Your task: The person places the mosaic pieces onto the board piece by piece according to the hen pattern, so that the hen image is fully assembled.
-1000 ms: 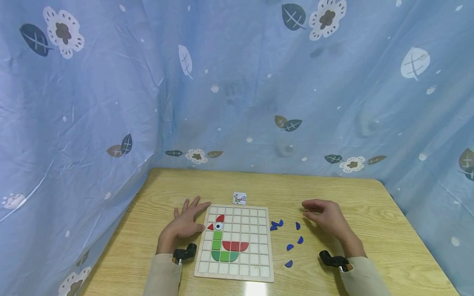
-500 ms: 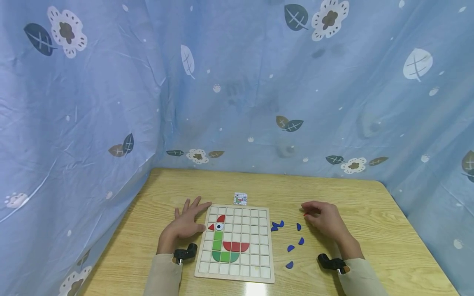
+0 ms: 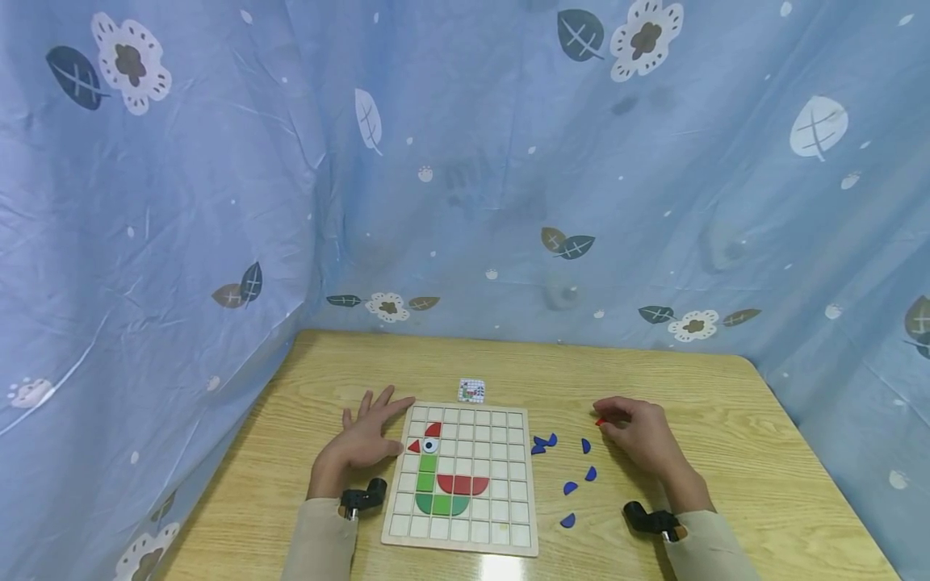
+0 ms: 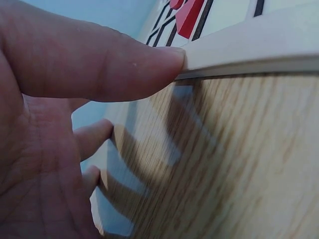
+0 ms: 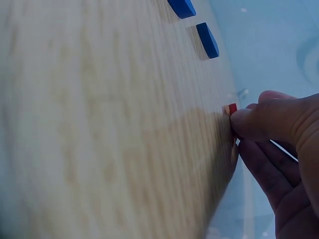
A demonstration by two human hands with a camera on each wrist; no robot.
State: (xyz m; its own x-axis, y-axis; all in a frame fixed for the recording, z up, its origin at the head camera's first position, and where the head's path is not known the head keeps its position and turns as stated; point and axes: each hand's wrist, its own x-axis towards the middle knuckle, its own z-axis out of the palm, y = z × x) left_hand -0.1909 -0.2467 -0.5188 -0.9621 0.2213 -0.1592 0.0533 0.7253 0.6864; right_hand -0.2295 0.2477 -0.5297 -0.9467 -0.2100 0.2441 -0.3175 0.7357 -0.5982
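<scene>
My right hand [image 3: 643, 432] pinches a small red piece [image 3: 600, 421] between thumb and fingertips at the table, right of the board. In the right wrist view only a corner of that red piece [image 5: 233, 108] shows; the rest is hidden by the thumb. My left hand [image 3: 363, 436] lies spread beside the wooden grid board [image 3: 459, 546], its thumb [image 4: 124, 64] touching the board's left edge. Red, green and eye-marked pieces on the grid form a bird-like figure, including a red triangle [image 3: 414, 445] and a green square [image 3: 441, 504].
Several blue half-round pieces, such as one blue piece [image 3: 570, 487], lie between the board and my right hand. A small pattern card [image 3: 471, 390] lies behind the board. A blue patterned curtain [image 3: 465, 161] hangs around the wooden table [image 3: 763, 484].
My right hand has shifted slightly toward me, and more of the red piece shows at its fingertips. The left hand and the board pieces stay as they were.
</scene>
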